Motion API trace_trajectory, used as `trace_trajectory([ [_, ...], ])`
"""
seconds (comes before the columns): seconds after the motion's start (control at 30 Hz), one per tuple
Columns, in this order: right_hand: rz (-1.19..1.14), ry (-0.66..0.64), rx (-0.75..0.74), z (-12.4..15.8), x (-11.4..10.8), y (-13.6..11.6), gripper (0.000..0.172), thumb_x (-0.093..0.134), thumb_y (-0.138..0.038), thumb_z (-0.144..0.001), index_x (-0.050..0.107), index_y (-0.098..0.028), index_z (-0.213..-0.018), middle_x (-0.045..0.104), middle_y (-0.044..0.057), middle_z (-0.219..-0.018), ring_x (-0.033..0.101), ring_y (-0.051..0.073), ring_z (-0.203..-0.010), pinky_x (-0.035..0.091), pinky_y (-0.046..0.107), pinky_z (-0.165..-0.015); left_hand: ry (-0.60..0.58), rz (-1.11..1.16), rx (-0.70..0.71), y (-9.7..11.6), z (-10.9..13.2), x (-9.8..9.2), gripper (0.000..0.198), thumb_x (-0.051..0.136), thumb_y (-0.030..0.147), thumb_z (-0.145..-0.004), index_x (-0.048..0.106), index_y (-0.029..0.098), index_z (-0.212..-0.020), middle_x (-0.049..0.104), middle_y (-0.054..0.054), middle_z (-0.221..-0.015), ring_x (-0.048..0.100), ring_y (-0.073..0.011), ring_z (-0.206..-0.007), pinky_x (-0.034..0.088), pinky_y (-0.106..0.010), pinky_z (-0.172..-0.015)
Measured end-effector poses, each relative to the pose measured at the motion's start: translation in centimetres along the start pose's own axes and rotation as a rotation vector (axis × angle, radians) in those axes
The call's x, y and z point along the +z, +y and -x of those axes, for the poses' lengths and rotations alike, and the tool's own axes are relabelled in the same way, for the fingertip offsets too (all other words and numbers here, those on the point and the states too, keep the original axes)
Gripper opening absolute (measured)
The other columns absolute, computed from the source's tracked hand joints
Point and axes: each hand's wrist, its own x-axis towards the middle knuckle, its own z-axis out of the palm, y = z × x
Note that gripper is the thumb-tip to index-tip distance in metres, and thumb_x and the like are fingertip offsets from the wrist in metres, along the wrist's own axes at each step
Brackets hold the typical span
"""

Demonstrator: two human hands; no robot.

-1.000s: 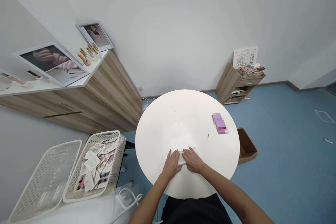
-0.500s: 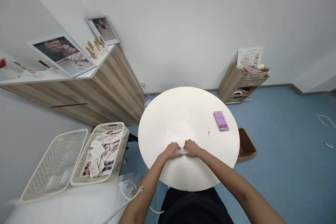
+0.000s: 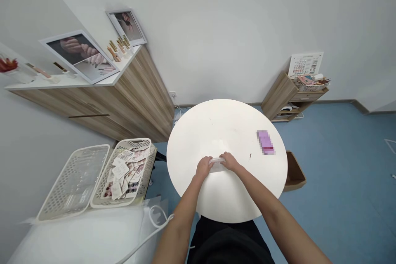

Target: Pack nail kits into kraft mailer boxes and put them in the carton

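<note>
A small whitish roll (image 3: pixel 217 160) stretches between my two hands over the middle of the round white table (image 3: pixel 222 206). From it a translucent sheet (image 3: pixel 218 167) hangs or lies toward my body; its material is hard to make out. My left hand (image 3: pixel 204 166) has its fingers curled on the roll's left end. At the right end, my right hand (image 3: pixel 229 161) grips with fingers bent the same way. Farther right on the tabletop lies a blurred purple rectangular item (image 3: pixel 265 142), apart from both hands.
A brown cardboard box (image 3: pixel 293 171) stands on the floor right of the table. White baskets, one holding many printed cards (image 3: pixel 122 169), are at the left beside a large translucent plastic bag (image 3: pixel 83 235). A wooden cabinet (image 3: pixel 148 103) and a small shelf (image 3: pixel 278 95) stand by the walls.
Both hands have moved a little away from my body with the roll, and more of the translucent sheet now shows below it. The whole view has shifted slightly.
</note>
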Motion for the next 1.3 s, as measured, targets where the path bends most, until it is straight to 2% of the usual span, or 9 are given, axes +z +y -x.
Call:
trace_trajectory([
  [0.17,0.114,0.016,0.035,-0.9,1.1,-0.2,0.032,0.056,-0.023,-0.084,0.061,-0.023,-0.116,0.055,0.011,-0.12,0.046,0.028,-0.113,0.039,0.039,-0.091,0.177,-0.215,0.064,-0.5,0.8,1.6,0.033,0.048,0.024,-0.089,0.059,0.022,-0.12,0.054,-0.012,-0.133,0.047,-0.0312,-0.125,0.025,-0.055,-0.113],
  [0.33,0.146,0.2,-0.007,0.1,1.7,0.3,0.041,0.055,-0.027,-0.085,0.054,-0.024,-0.126,0.052,0.012,-0.128,0.04,0.031,-0.12,0.028,0.047,-0.104,0.121,-0.341,0.276,-0.6,2.7,2.1,0.05,0.04,0.018,-0.091,0.042,0.021,-0.14,0.037,-0.01,-0.153,0.027,-0.0267,-0.144,0.006,-0.057,-0.119],
  [0.47,0.091,0.381,0.239,2.3,3.1,2.1,0.048,0.042,-0.036,-0.091,0.045,-0.015,-0.134,0.049,0.02,-0.129,0.042,0.036,-0.119,0.036,0.049,-0.096,0.103,-0.395,0.368,-0.7,4.8,3.7,0.058,0.038,0.021,-0.092,0.029,0.019,-0.149,0.028,-0.01,-0.158,0.019,-0.0259,-0.147,0.008,-0.058,-0.119],
  [0.6,-0.008,0.472,0.493,4.7,5.5,3.4,0.051,0.043,-0.051,-0.089,0.053,-0.013,-0.12,0.056,0.025,-0.113,0.051,0.04,-0.107,0.045,0.05,-0.08,0.165,-0.411,0.344,-0.8,6.5,6.0,0.065,0.039,0.021,-0.091,0.019,0.021,-0.152,0.022,-0.009,-0.16,0.015,-0.0279,-0.148,0.013,-0.059,-0.118],
  [0.8,-0.135,0.329,0.631,5.4,6.4,2.7,0.046,0.045,-0.054,-0.087,0.06,-0.016,-0.107,0.059,0.024,-0.113,0.057,0.038,-0.108,0.047,0.046,-0.078,0.177,-0.41,0.263,-0.4,7.1,7.0,0.074,0.042,0.019,-0.087,0.012,0.024,-0.154,0.019,-0.01,-0.16,0.018,-0.0307,-0.147,0.011,-0.065,-0.115],
  [0.9,-0.187,0.291,0.592,4.4,5.7,2.2,0.031,0.045,-0.039,-0.085,0.062,-0.017,-0.099,0.064,0.02,-0.103,0.063,0.033,-0.094,0.048,0.042,-0.074,0.14,-0.415,0.275,-0.4,6.8,6.7,0.077,0.044,0.018,-0.084,0.013,0.025,-0.154,0.02,-0.01,-0.16,0.018,-0.0306,-0.147,0.006,-0.065,-0.116],
  [1.0,-0.214,0.366,0.463,3.6,5.4,1.1,0.025,0.043,-0.027,-0.081,0.06,-0.019,-0.097,0.065,0.013,-0.095,0.063,0.026,-0.085,0.049,0.036,-0.072,0.094,-0.411,0.257,-0.5,6.6,6.7,0.078,0.046,0.019,-0.082,0.016,0.024,-0.154,0.021,-0.011,-0.159,0.019,-0.0321,-0.147,0.003,-0.066,-0.116],
  [1.13,-0.242,0.508,0.187,3.6,6.3,-1.6,0.021,0.043,-0.02,-0.077,0.056,-0.021,-0.093,0.064,0.008,-0.099,0.059,0.023,-0.095,0.047,0.034,-0.083,0.014,-0.387,0.235,-0.7,6.3,6.4,0.076,0.045,0.018,-0.081,0.022,0.022,-0.152,0.02,-0.011,-0.16,0.018,-0.0327,-0.147,0.005,-0.068,-0.114],
  [1.3,-0.227,0.41,0.034,4.9,7.4,-3.3,0.025,0.04,-0.017,-0.081,0.056,-0.023,-0.1,0.066,0.006,-0.104,0.057,0.023,-0.104,0.046,0.036,-0.091,-0.084,-0.266,0.242,-1.6,5.7,5.0,0.073,0.037,0.006,-0.076,0.035,0.02,-0.147,0.032,-0.01,-0.156,0.025,-0.0251,-0.145,0.021,-0.06,-0.115],
])
